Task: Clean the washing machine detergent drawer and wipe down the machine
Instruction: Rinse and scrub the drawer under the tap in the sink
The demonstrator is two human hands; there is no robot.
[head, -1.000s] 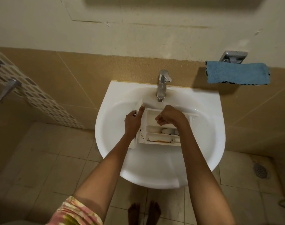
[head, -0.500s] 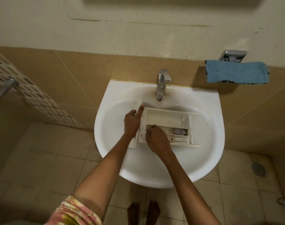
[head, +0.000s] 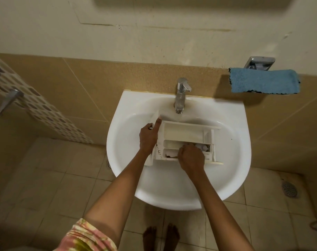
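Note:
A white detergent drawer [head: 183, 132] lies lengthwise in the white sink [head: 233, 160], just below the tap [head: 180, 96]. It has several compartments, and brown grime shows in the near left one. My left hand [head: 148, 137] grips the drawer's front panel at its left end, index finger stretched along the panel. Over the near compartments my right hand [head: 190, 156] is curled knuckles up, fingers dipping inside. Its fingertips are hidden, and I see nothing held in it. No water runs from the tap.
A blue cloth [head: 264, 81] hangs from a chrome holder on the tiled wall at the right. A metal lever handle [head: 7, 102] sticks out at the left. The tiled floor has a drain [head: 289, 189] at the right, and my bare feet [head: 161, 236] stand below the sink.
My right hand went from the far compartment to the near left corner, then slid right along the near compartments. The left hand kept its grip on the front panel.

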